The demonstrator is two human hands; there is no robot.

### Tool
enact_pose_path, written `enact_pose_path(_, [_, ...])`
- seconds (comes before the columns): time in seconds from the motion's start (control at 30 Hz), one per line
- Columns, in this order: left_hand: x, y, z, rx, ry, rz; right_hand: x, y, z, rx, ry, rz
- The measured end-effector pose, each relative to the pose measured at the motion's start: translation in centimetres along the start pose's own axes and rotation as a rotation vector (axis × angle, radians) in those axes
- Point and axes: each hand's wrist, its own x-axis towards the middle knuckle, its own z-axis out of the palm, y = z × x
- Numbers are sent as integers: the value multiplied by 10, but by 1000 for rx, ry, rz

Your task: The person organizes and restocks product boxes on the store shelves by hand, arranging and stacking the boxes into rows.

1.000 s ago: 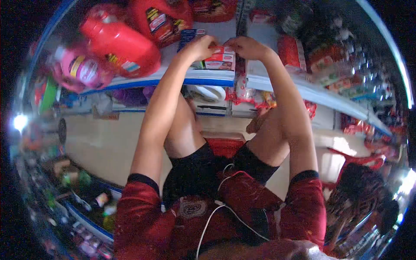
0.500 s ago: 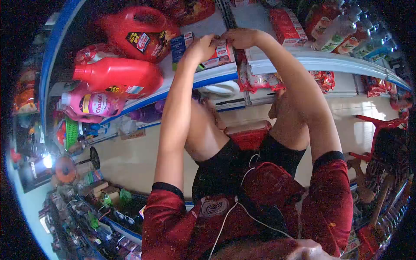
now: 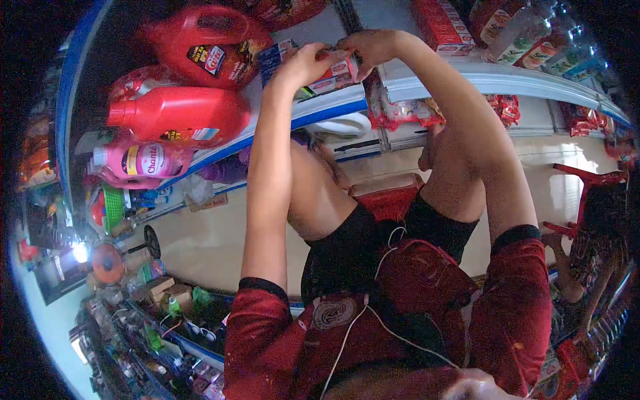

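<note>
Small red-and-white boxes point(image 3: 331, 83) are grouped at the front edge of the shelf point(image 3: 320, 107). My left hand point(image 3: 305, 65) reaches over them from the left with its fingers bent against their tops. From the right, my right hand point(image 3: 375, 51) curls its fingers and thumb round their right end. The two hands nearly meet, and their fingertips partly hide the boxes. A dark blue box point(image 3: 270, 61) stands just left of my left hand. Whether a single box is lifted, I cannot make out.
Large red jugs point(image 3: 207, 57), a lying red bottle point(image 3: 180, 115) and a pink bottle point(image 3: 150, 160) fill the left shelf. Drink bottles point(image 3: 527, 43) and a red carton point(image 3: 445, 30) stand at the right. Red packets hang or lie lower down. A red stool point(image 3: 583, 183) is on the floor.
My right hand has come round the right end of the boxes, its thumb now lower. My left hand's fingers reach farther right over them. The view has shifted slightly.
</note>
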Motion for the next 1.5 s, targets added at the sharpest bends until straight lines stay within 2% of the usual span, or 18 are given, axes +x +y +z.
enact_pose_path(0.1, [-11, -2, -3, 229, 58, 147, 8, 13, 4, -17, 30, 5])
enact_pose_path(0.17, [-17, 1, -3, 268, 43, 128, 15, 22, 13, -52, 33, 67])
enact_pose_path(0.3, [-11, -13, 5, 144, 80, 157, 12, 20, 15, -68, 79, 90])
enact_pose_path(0.4, [-7, -17, 11, 93, 74, 146, 16, 28, 21, 11, 113, -52])
enact_pose_path(0.57, [-1, -23, 14, 155, 75, 145, 16, 13, 15, -67, 18, 146])
enact_pose_path(0.67, [-12, -7, 6, 139, 79, 100, 13, 18, 17, 61, 31, -12])
enact_pose_path(0.73, [0, -23, 13, 121, 59, 114, 10, 32, 12, 58, 35, 27])
enact_pose_path(0.8, [4, -33, 18, 64, 59, 188, 11, 54, 6, 20, 159, -22])
enact_pose_path(0.87, [-2, -20, 10, -33, -13, 151, -13, 25, -28, -22, 97, 74])
enact_pose_path(0.93, [-4, -14, 11, 38, 4, 72, -40, 13, -34, 543, 857, 198])
enact_pose_path(0.97, [-4, -13, 16, 126, 106, 92, -46, 21, -40, 528, 847, 203])
enact_pose_path(1.03, [1, -8, 25, 55, 227, 151, -56, 56, -54, -82, 1069, 328])
enact_pose_path(1.07, [5, -5, 27, -1, 341, 205, -62, 74, -56, -100, 1059, 326])
enact_pose_path(1.13, [7, 17, 23, -127, 364, 230, -72, 119, -47, -444, 1076, 314])
enact_pose_path(1.27, [26, 37, 35, -155, 547, 399, -78, 197, -31, -280, 1027, 512])
enact_pose_path(1.33, [39, 46, 46, -114, 561, 412, -79, 191, -34, -318, 839, 690])
enact_pose_path(1.37, [43, 49, 52, -75, 557, 430, -77, 187, -30, -203, 876, 714])
enact_pose_path(1.5, [47, 66, 59, 28, 525, 422, -67, 128, -31, -236, 827, 585])
